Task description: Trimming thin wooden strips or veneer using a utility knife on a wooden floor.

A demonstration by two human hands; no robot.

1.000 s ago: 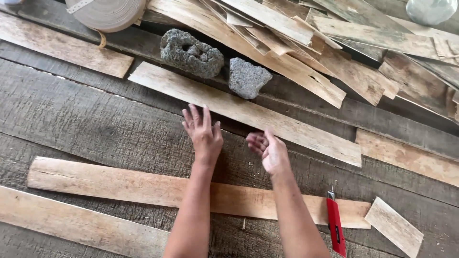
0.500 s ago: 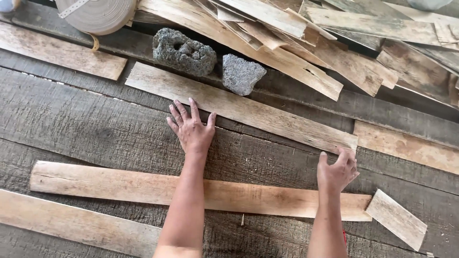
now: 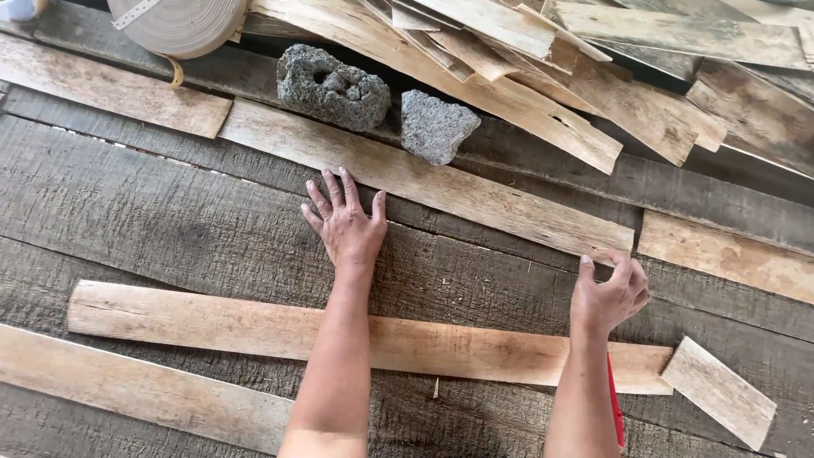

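Head view shows the left hand splayed flat and empty against the near edge of a long, pale, rough-sawn wood slat, the right hand pinching narrowly at its far-right end; steady pressure at both ends should keep the thin strip from twisting on the weathered grey floor planks.
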